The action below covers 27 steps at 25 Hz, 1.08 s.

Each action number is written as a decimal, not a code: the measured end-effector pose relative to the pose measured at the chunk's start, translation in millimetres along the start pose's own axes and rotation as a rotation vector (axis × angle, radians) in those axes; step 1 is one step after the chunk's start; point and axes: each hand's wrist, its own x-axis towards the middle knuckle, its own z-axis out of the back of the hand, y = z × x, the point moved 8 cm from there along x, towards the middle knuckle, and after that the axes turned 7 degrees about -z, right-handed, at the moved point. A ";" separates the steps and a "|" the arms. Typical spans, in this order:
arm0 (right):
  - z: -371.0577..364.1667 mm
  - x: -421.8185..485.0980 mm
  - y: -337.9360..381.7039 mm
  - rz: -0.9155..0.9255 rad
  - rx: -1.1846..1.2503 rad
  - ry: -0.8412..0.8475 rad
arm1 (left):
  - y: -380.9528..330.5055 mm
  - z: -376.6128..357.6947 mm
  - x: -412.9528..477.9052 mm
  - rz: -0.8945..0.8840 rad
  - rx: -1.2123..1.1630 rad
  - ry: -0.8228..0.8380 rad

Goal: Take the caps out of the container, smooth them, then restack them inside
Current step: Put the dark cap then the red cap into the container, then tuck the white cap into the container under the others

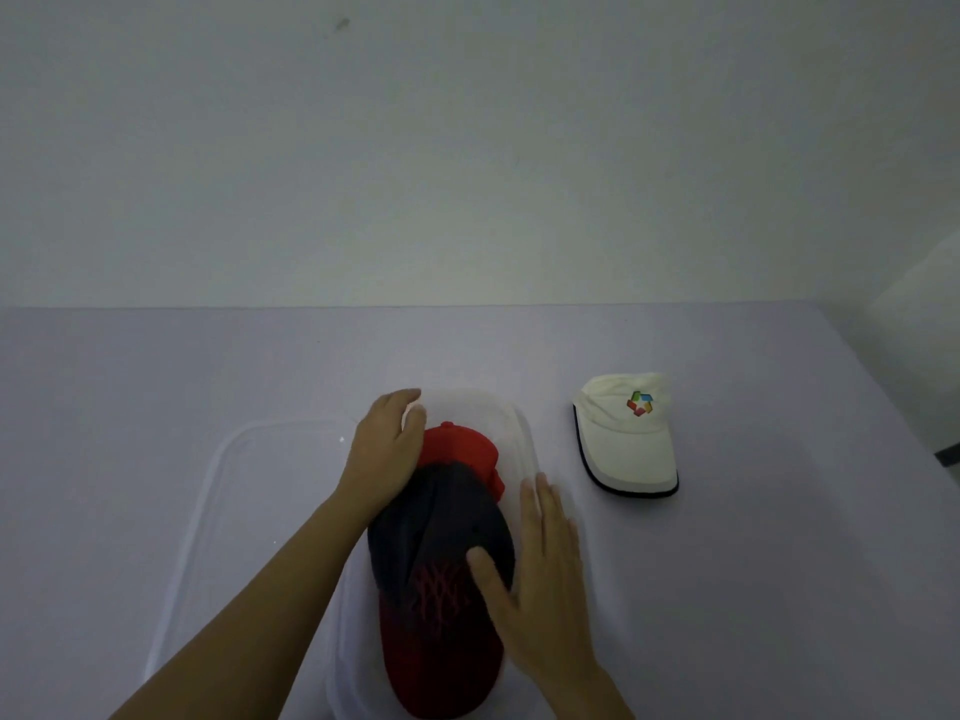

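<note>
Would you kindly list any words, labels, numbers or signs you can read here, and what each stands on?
No readable words or numbers.
white cap: multicoloured emblem, no lettering.
dark cap: red stitched mark on its front, too blurred to read.
red cap: nothing legible shows.

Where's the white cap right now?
Head view: the white cap lies on the table, right of the clear container, apart from it, beyond the right hand.
</note>
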 end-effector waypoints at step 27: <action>68.7 116.9 -209.4 -0.204 0.355 0.175 | -70.1 -254.3 87.3 0.340 -0.528 0.503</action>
